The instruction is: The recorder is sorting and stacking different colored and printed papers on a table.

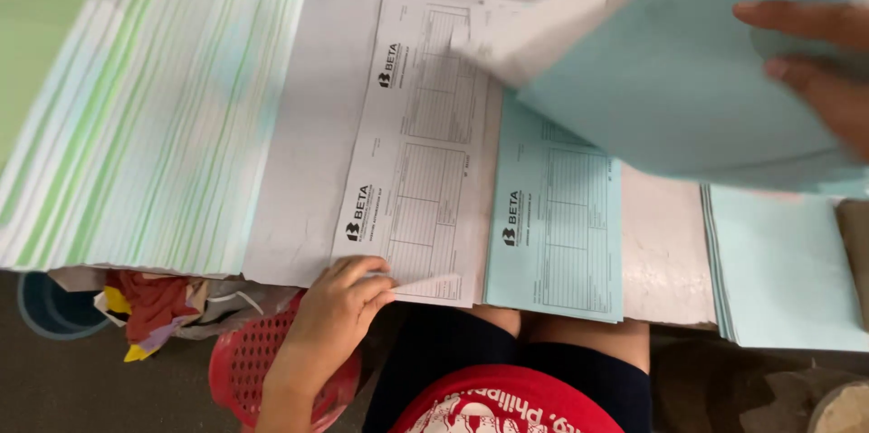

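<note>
The white printed form (418, 148) lies flat on the pale surface (308, 161), and everything else arranges itself around it. The person's left hand (348, 302) rests on the form's near corner, fingers curled and pinching up the edge of the top sheet, so the grip is closed on that white paper; the corner lifts slightly, as if held that way to peel one sheet free of the pile beneath.

Just beside the white form, touching its long edge, sits a stack of light blue forms (554, 225) printed with the same ruled tables, squared up so the two piles run side by side. Above that blue stack the right hand (815, 71) holds a loose blue sheet (679, 80) in the air. Only the fingers show on top of the paper, the thumb being hidden underneath, so I think it is clamped on the sheet, though the blur makes that less than certain. The sheet hangs tilted, one corner drooping toward the white form.

On the far side of the white form from the blue pile, a thick fanned stack of green and white paper (154, 116) is spread in overlapping steps. Well beyond the blue forms lies another plain blue stack (783, 270) at the surface's edge. Below the white form, a red perforated basket (244, 365) sits on the floor by the person's knee.
</note>
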